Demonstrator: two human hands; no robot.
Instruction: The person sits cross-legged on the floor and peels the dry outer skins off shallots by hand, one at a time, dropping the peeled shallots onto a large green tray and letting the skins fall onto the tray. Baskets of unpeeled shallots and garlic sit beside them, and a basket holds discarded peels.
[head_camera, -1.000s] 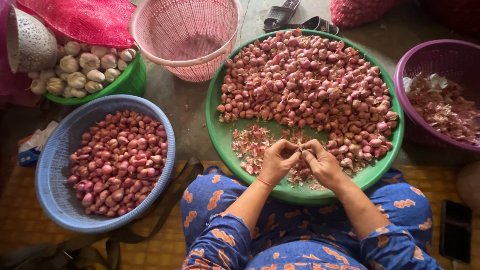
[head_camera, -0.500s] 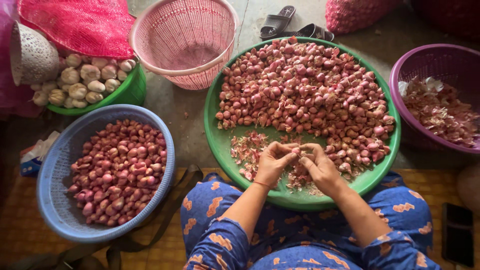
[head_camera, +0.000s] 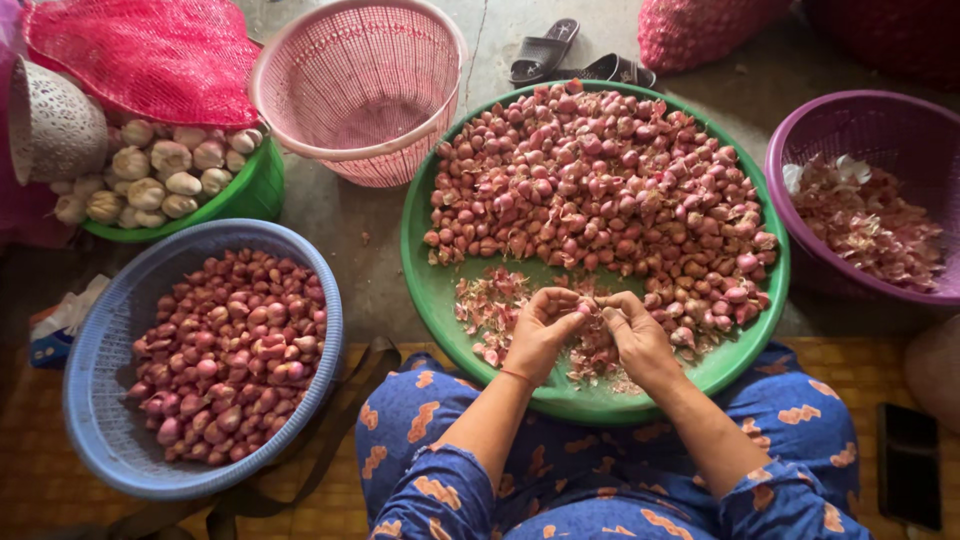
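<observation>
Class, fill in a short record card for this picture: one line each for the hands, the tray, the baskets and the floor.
Hands: left hand and right hand meet over the tray, pinching one small shallot between the fingertips.
Tray: round green tray, heaped with unpeeled shallots; loose skins near the hands.
Baskets: blue basket of shallots; purple basket of skins; pink basket; green bowl of garlic bulbs.
Floor: dark sandals.

A grey concrete floor (head_camera: 380, 230) carries everything. On it lie a wide green tray (head_camera: 440, 300) heaped with shallots, a blue basket (head_camera: 100, 400) of shallots, a purple basket (head_camera: 800, 150) of peelings, a tilted pink basket (head_camera: 360, 90), a green basin (head_camera: 250, 195) of garlic and a pair of dark sandals (head_camera: 575, 55). A yellow woven mat (head_camera: 40, 480) covers the near floor, with a dark phone (head_camera: 908, 462) on it.
</observation>
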